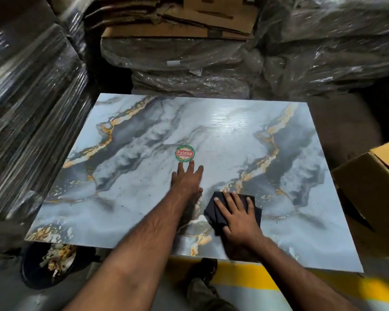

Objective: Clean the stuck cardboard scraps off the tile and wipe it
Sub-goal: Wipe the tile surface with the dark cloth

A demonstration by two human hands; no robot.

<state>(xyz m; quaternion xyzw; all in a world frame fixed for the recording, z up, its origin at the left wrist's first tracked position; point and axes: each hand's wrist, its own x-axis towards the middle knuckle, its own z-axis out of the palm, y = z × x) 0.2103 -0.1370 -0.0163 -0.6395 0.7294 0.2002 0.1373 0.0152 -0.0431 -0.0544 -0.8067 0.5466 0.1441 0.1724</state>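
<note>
Though the tile (211, 135) looks heavy, stiff and glossy-slick, it lies flat and needs only pressing. Below the sticker (184, 153), the left hand (186, 178) rests flat, fingers straight; right of it, the right hand (236, 215) presses the soft cloth (216, 212) flat.

Tile (144, 209): glossy pale blue-grey, marbled with dark grey clouding and gold-orange veins; small dark specks scattered across it.
Sticker (184, 153): round, green rim, red band with white lettering.
Cloth (218, 212): plain black.
Bucket (32, 272): black, holding white, tan and orange scraps (57, 258).
Boxes (373, 189): plain brown cardboard.
Wrapped stacks (32, 104): clear shiny film over dark grey-brown contents.
Floor (14, 295): grey, with a yellow stripe (256, 279).
Shoe (208, 269): black.
</note>
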